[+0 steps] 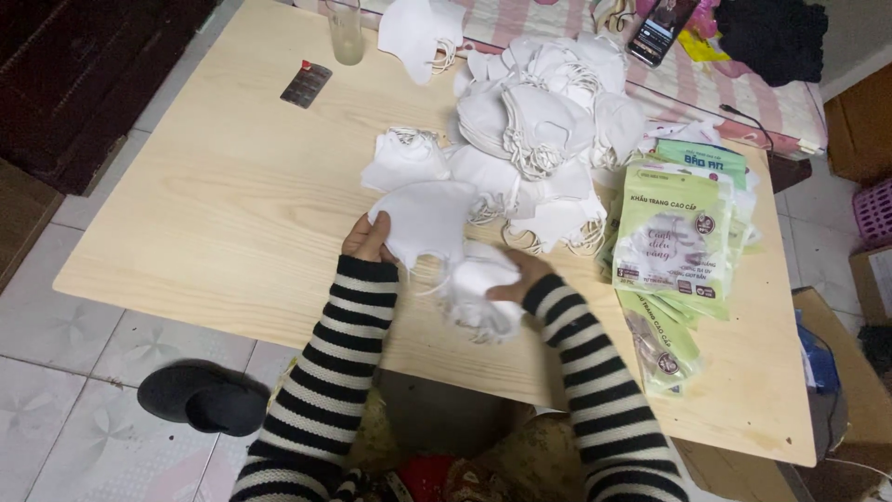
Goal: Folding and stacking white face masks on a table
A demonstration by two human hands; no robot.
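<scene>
My left hand [366, 239] grips the edge of a white face mask [425, 219] lifted slightly above the light wooden table [232, 195]. My right hand [517, 275] rests on a small bundle of white masks [481, 297] near the table's front edge, fingers curled over it. Both arms wear black-and-white striped sleeves. A big heap of white masks with ear loops [539, 121] lies just beyond my hands.
A stack of green and white packaging bags [671, 237] lies at the right. At the back stand a drinking glass [345, 30], a dark blister pack [306, 84] and a phone [658, 30]. A black slipper [204, 398] sits on the tiled floor; cardboard boxes stand right.
</scene>
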